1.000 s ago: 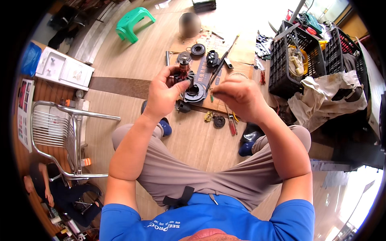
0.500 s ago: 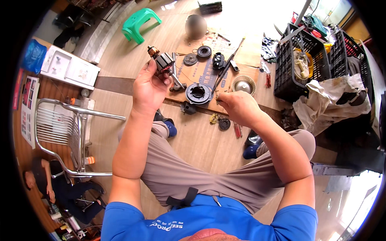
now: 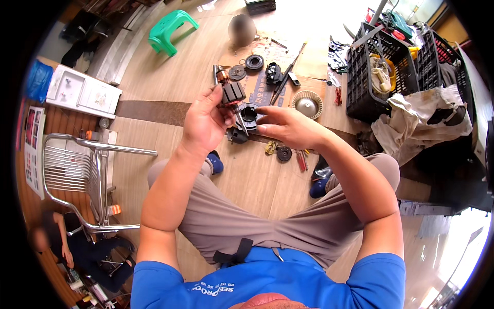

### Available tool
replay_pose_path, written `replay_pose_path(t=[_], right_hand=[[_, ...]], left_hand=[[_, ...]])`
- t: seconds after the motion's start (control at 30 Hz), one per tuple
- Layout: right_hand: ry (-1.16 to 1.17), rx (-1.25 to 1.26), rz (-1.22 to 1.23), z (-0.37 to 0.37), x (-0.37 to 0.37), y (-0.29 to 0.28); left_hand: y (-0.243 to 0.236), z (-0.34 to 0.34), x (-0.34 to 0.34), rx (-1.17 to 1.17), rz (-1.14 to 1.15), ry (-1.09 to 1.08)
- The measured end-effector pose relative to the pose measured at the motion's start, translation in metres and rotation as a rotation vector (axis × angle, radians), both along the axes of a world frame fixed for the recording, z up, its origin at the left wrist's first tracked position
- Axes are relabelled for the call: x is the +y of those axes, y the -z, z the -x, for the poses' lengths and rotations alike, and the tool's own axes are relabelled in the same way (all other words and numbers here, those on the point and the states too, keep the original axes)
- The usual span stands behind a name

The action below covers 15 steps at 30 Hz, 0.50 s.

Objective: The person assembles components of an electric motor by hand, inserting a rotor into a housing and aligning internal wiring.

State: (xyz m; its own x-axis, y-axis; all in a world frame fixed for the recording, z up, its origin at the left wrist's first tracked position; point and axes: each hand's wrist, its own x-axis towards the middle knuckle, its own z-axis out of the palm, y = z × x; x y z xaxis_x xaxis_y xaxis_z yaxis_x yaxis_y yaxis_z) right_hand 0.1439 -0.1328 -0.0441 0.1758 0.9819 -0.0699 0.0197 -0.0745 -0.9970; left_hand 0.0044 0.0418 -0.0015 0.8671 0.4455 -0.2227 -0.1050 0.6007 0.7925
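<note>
Left hand up in front of the knees, fingers curled and clamped round a motor armature: a ribbed dark core, a coppery ring at its far end, a thin steel shaft running through it and poking out below the thumb; the right hand sits just beside it, fingers loosely bent and half open, fingertips at the shaft's lower end, though whether they actually pinch it I cannot tell; directly beyond both hands, on the pale wooden floor, lies a flat brown cardboard sheet carrying loose parts; there is a black round housing just under the fingertips, a dark rubbery ring and a flat grey disc farther out, and a ribbed metal fan wheel, dome-shaped and shiny, off past the right hand; far out to the right of that hand stand black plastic lattice crates with a crumpled beige cloth draped against them; far beyond the left hand stands a green plastic stool; out to its left a white rectangular box lies flat, and nearer, a tubular steel chair, bright and slatted.
</note>
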Motion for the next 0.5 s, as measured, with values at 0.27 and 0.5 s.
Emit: replay_pose_path(t=[0.27,0.5], right_hand=[[0.119,0.44,0.031,0.013,0.009,-0.007],[0.435,-0.293,-0.055,0.001,0.002,-0.012]], left_hand=[[0.001,-0.002,-0.02,0.002,-0.083,0.141],[-0.004,0.001,-0.02,0.023,-0.171,0.234]])
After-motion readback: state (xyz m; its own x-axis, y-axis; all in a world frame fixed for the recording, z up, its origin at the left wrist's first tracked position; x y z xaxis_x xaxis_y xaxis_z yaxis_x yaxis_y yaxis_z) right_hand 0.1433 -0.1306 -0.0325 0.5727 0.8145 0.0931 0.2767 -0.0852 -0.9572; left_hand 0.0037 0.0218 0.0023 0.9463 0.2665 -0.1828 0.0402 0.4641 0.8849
